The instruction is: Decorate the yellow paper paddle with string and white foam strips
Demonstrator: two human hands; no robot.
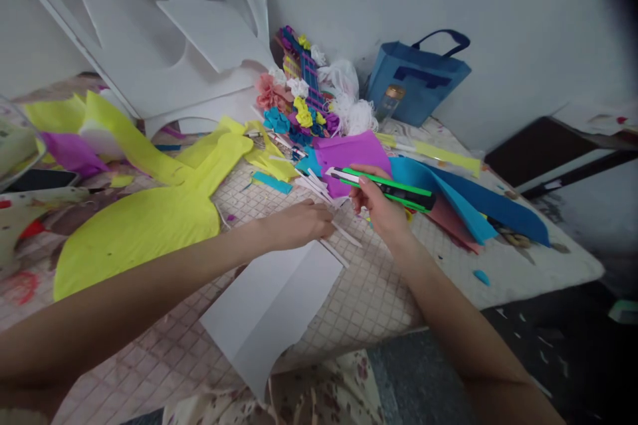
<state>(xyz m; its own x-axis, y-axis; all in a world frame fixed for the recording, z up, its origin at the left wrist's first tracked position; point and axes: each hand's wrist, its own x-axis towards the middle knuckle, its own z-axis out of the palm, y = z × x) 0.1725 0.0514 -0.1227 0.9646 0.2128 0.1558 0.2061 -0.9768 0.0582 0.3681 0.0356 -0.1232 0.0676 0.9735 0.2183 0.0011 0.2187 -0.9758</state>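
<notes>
In my right hand [377, 207] is a green and black utility knife [406, 194], its blade pointing left over purple paper [356, 153]. My left hand [304, 222] is curled on the table just beyond a white sheet [282, 299]; its fingertips are partly hidden, so what they grip, if anything, does not show. Several narrow white strips [345, 234] lie between my two hands. The white sheet has a crease and a curved cut edge, and its near end hangs over the table's front edge.
To the left lies a big yellow guitar-shaped piece [144, 232]. White cut-out board [134, 33] leans on the wall. Crepe flowers [273, 93] and a blue bag [416, 83] stand at the back. Blue sheets [448, 196] lie right, near the table edge.
</notes>
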